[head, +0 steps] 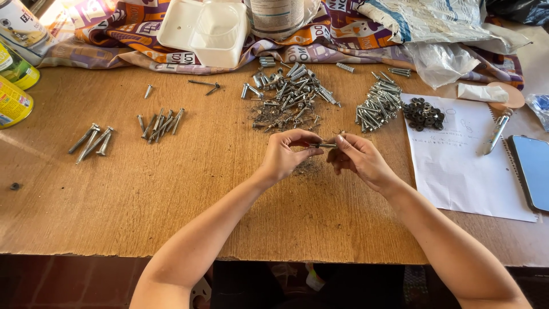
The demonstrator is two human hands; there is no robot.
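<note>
My left hand [284,155] and my right hand [357,158] meet over the middle of the wooden table [171,189], both pinching one small metal screw [323,145] held level between the fingertips. Just beyond the hands lies a mixed heap of screws and bolts [289,97] with fine metal debris around it. A tidier pile of long screws [378,104] sits to its right. Dark washers [424,114] are heaped on the corner of a white paper sheet [457,171].
Sorted screw groups lie at left: large ones [91,142] and thinner ones [161,122]. A white plastic box [205,30] and a tin rest on patterned cloth at the back. Yellow cans [12,86] stand far left. A phone [532,169] and a metal tool [496,131] lie at right.
</note>
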